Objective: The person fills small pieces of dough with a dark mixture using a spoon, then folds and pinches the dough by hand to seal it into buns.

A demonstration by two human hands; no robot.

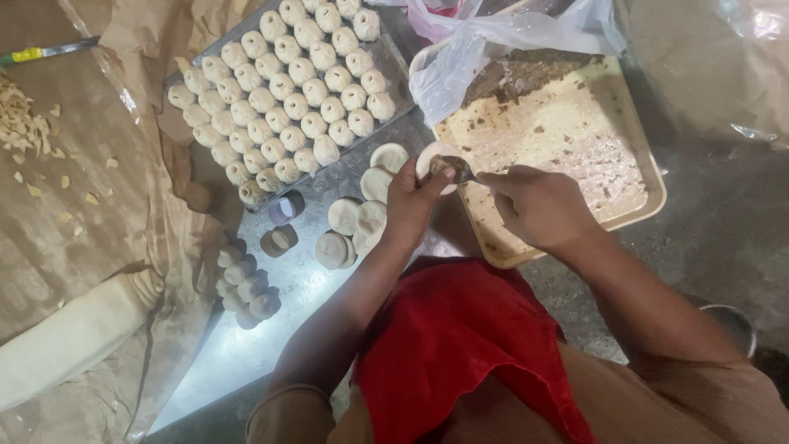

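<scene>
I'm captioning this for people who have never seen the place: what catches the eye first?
The grey metal tray of round white dough balls at upper left stands out first. At centre, the left hand cups a flat dough disc while the right hand spoons brown filling onto it, above a red cloth.

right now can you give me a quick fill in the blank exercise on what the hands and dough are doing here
1. The left hand holds a flat round of ____.
2. The right hand presses brown filling onto it with a ____.
3. The cloth on the person's lap is ____.
4. The shaped dumplings sit in rows on a metal ____.

Missing words: dough; spoon; red; tray
</scene>
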